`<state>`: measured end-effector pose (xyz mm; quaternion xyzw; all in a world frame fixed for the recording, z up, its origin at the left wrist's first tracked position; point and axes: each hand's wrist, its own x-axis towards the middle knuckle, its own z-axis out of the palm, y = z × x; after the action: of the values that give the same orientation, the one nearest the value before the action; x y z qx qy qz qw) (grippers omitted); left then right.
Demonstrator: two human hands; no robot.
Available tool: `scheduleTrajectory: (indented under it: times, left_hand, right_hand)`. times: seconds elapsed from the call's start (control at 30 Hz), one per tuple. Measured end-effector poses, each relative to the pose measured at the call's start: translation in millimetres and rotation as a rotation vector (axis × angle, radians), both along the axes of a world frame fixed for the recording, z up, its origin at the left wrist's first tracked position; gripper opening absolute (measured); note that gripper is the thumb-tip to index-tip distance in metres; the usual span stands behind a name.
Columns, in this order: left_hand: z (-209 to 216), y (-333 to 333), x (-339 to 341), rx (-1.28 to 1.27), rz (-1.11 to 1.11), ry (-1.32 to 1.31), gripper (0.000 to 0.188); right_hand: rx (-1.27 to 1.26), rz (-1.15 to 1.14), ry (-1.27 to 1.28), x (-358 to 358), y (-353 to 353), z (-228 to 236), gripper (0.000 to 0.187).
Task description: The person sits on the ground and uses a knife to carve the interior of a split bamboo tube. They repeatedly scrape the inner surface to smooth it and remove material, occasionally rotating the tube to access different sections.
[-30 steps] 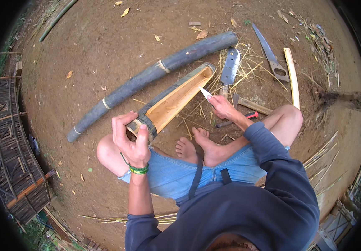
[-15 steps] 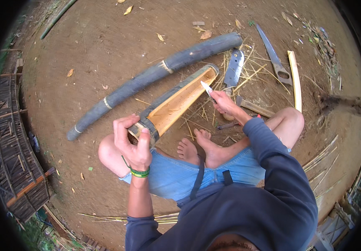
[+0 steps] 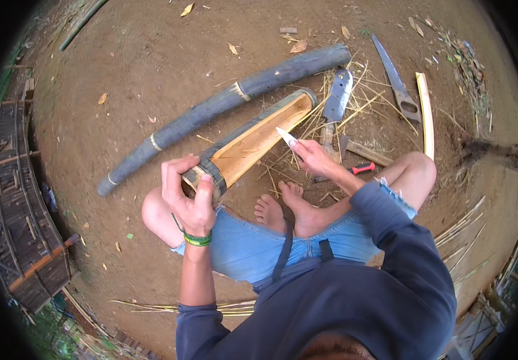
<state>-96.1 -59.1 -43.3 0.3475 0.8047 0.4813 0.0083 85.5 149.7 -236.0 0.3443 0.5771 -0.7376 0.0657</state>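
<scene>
My left hand point(image 3: 188, 195) grips the near end of a bamboo section point(image 3: 259, 144), thumb and fingers around its rim. A long opening cut in its side shows the pale inside; the far end points up and right. In my right hand point(image 3: 314, 157) is a knife point(image 3: 285, 137), its handle mostly hidden by my fingers. The blade tip lies over the right edge of the opening; whether it touches the bamboo I cannot tell. Just beyond lies a long dark bamboo pole point(image 3: 223, 111). A broad-bladed machete point(image 3: 339, 96) rests to the right of the section.
A hand saw point(image 3: 394, 78) and a split bamboo strip point(image 3: 425, 114) lie on the right. By my right knee are a red-handled tool point(image 3: 362, 168) and a wooden-handled tool point(image 3: 367, 152). Thin slivers scatter around the machete. A slatted bamboo structure point(image 3: 22, 198) stands at the left.
My right hand and the knife have moved a little left and nearer to me along the opening. More of the red-handled tool shows. My left hand keeps its hold.
</scene>
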Motion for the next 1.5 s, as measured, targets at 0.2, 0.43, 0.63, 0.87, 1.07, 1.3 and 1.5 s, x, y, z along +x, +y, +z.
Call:
scheduleTrajectory:
  times: [0.2,0.43,0.63,0.87,1.07,1.3,1.5]
  left_hand:
    - [-3.7,-9.7,12.3,0.016,-0.005,-0.004,0.029]
    - [-4.7,-11.2,15.7,0.005,0.059,-0.051,0.027]
    - [-7.3,-13.1,18.6,0.000,0.076,-0.028,0.026]
    - [-5.7,-9.4,27.0,-0.017,0.081,-0.038,0.027]
    - [1.5,-0.7,33.1,-0.032,0.060,0.032,0.026]
    - [6.1,5.2,35.4,-0.030,0.083,-0.052,0.026]
    - [9.7,11.5,36.2,-0.009,0.096,-0.064,0.026]
  right_hand:
    - [-0.090,-0.089,-0.052,-5.9,1.7,22.2,0.038]
    - [0.146,0.244,0.089,-18.2,-93.7,126.3,0.041]
    - [0.104,-0.087,-0.120,-0.2,-29.2,45.7,0.044]
    - [0.037,-0.160,-0.124,13.5,-37.4,42.0,0.043]
    - [-0.100,-0.198,-0.052,19.1,-43.6,45.3,0.036]
    - [0.041,-0.223,0.034,18.9,-58.7,37.1,0.033]
    - [0.160,-0.251,0.038,11.7,-72.8,67.1,0.037]
